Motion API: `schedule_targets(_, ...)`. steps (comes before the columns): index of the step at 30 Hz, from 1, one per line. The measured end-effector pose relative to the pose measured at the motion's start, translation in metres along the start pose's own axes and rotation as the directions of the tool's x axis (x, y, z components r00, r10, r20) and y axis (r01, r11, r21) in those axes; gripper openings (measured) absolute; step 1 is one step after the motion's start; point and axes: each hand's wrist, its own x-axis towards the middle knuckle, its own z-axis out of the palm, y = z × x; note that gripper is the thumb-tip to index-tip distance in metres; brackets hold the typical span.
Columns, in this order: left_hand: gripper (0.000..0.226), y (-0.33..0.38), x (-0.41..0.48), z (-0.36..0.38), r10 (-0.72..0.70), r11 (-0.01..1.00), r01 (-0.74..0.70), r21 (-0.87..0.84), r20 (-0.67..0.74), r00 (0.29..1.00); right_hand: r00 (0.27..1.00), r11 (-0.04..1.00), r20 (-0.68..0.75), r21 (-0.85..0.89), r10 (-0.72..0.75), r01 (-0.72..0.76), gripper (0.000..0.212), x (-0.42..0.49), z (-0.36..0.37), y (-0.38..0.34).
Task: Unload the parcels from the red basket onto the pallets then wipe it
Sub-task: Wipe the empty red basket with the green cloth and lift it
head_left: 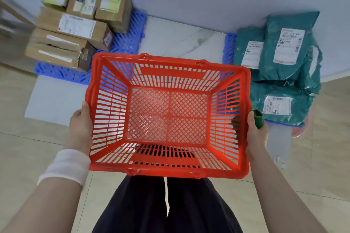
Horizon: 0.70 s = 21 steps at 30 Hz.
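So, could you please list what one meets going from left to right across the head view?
Stacked brown cardboard boxes → left hand → red plastic basket → right hand → teal plastic mailer bags.

No text can be read with certainty. White shipping labels are borne by the teal mailers on the right: a small red logo is seen at the top corner of each label, with rows of dark print and barcodes below (the characters are too blurred to be made out). White and pale green labels are carried by the cardboard boxes on the left, and their print is likewise smeared and illegible. No lettering is seen on the red basket or on the blue pallets.
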Motion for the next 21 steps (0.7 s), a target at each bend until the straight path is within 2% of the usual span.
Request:
schedule_targets(3, 0.062, -0.012, -0.003, -0.021, 0.019, 0.998, -0.021, -0.06, -0.044, 0.999, 0.998, 0.998, 0.013, 0.012, -0.058, 0.058, 0.031, -0.018, 0.004, -0.004)
schedule_targets(7, 0.061, -0.034, -0.006, -0.058, -0.012, 0.988, 0.005, -0.155, -0.04, 0.999, 0.994, 0.995, 0.038, -0.012, -0.1, 0.101, 0.045, -0.05, 0.013, -0.006)
schedule_targets(14, 0.061, -0.082, -0.004, -0.145, -0.035, 0.954, 0.015, -0.298, -0.063, 0.997, 0.967, 0.973, 0.111, 0.039, -0.229, 0.226, 0.046, -0.135, 0.038, -0.002)
schedule_targets(21, 0.048, -0.115, 0.001, -0.235, -0.039, 0.899, -0.03, -0.437, -0.148, 0.988, 0.946, 0.956, 0.145, 0.074, -0.291, 0.283, 0.043, -0.209, 0.085, -0.014)
